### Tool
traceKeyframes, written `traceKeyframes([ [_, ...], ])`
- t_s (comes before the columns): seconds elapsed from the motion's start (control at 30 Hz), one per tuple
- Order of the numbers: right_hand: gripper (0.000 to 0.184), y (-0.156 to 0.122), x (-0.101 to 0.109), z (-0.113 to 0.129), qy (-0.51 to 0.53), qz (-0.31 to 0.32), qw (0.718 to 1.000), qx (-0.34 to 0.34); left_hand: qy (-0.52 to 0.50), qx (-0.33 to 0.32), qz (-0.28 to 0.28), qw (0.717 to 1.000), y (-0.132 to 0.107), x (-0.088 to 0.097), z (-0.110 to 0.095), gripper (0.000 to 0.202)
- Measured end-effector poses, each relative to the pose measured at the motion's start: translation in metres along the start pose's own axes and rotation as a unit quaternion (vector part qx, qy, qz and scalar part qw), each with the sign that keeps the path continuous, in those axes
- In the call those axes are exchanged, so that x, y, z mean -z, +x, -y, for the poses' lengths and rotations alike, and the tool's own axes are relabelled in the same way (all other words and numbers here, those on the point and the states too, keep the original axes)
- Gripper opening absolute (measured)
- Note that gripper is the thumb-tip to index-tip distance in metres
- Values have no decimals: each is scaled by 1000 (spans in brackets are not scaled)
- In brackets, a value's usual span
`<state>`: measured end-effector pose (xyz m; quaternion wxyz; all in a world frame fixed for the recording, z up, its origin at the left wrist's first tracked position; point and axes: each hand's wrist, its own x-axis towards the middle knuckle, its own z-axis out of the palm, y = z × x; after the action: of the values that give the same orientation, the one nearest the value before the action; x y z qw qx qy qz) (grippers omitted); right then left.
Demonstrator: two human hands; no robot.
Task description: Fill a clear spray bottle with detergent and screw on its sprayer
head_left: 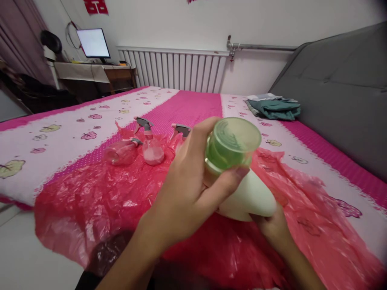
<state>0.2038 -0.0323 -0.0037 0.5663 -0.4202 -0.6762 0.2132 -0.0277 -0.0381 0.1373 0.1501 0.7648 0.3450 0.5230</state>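
My left hand (189, 181) wraps round the clear green cap (231, 145) at the top of a pale green plastic bottle (250, 197), its thumb pressed on the near side. The bottle tilts with its cap toward the camera. From below and to the right, my right hand (273, 227) grips the bottle's body; most of its fingers are hidden behind it. Past my left hand, a spray bottle (153, 153) with whitish liquid stands upright. Beside it a clear spray bottle (121, 152) lies on its side, and another grey spray head (182, 129) is partly covered by my hand.
A crumpled red plastic sheet (99, 189) spreads over the pink patterned bed (193, 104). Folded clothes (276, 108) lie near the grey headboard (338, 88) at right. Against the back wall is a radiator (178, 70); a desk (81, 72) with a monitor (93, 43) stands at left.
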Motion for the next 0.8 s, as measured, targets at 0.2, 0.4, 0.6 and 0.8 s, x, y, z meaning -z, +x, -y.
traceKeyframes([
  [0.2,44,2,-2,4,15,34,999,-21,68,11,-95,993,1,-2,-1,62],
  [0.4,45,2,-1,7,17,37,999,-28,87,7,-113,990,4,-2,-3,65],
  [0.6,35,2,-1,13,19,39,998,-45,-29,-27,-13,999,4,13,6,54],
  [0.8,16,0,-1,13,40,50,995,-77,-136,-14,91,986,1,23,4,58],
])
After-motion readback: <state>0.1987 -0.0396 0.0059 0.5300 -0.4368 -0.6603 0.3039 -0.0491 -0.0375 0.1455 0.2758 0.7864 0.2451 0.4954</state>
